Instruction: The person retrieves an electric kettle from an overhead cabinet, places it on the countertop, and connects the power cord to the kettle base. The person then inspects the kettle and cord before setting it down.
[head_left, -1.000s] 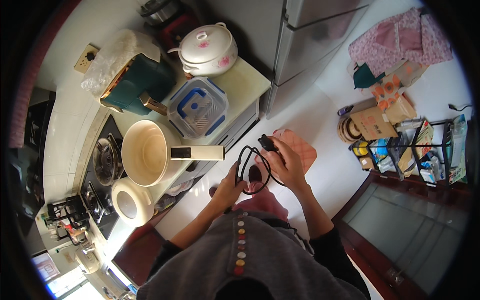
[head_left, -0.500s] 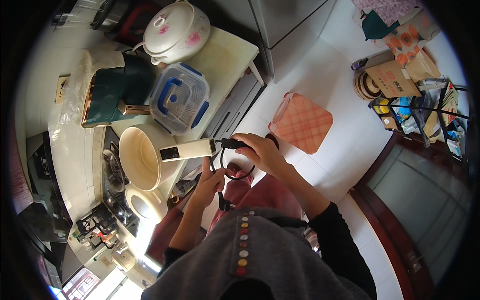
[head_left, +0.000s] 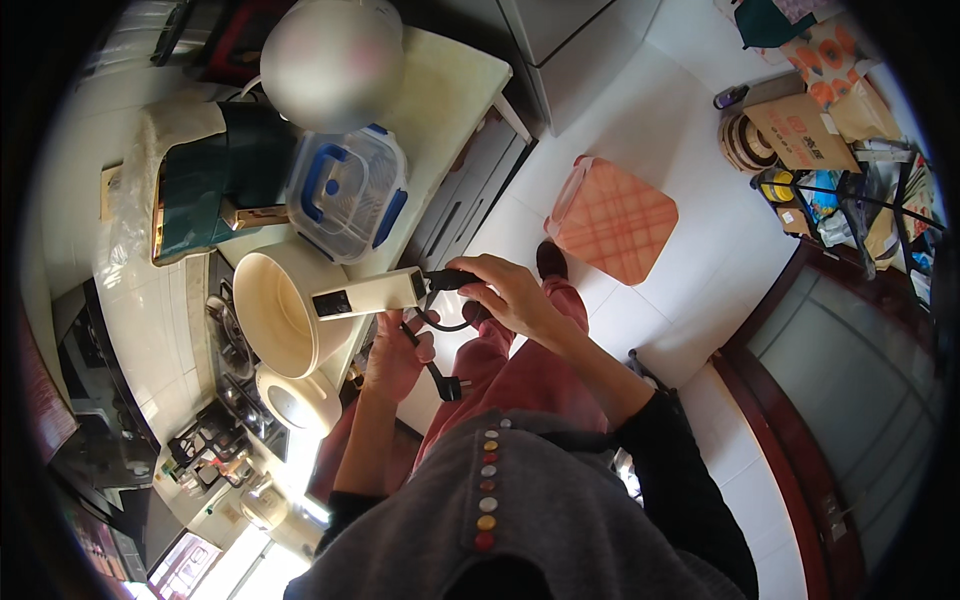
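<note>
A cream electric pot (head_left: 290,310) stands at the counter's edge, its long handle (head_left: 378,292) pointing toward me. My right hand (head_left: 515,297) grips the black cord connector (head_left: 450,280), which meets the handle's end. Whether it is fully seated I cannot tell. Just below the handle, my left hand (head_left: 393,358) has its fingers curled around the black power cord (head_left: 410,335), fingertips close to the handle's underside. The plug (head_left: 447,386) hangs from that hand above my red trousers.
A clear container with blue clips (head_left: 345,190) and a dark green box-shaped appliance (head_left: 200,185) stand behind the pot. A white lidded pot (head_left: 330,65) is farther back. Beside the cream pot sits a smaller cream vessel (head_left: 295,400). A red checked stool (head_left: 615,220) is on the floor.
My right hand has brought the connector up against the handle's end, where a small gap showed before. My left hand has turned and moved slightly left, and the cord loop has shrunk.
</note>
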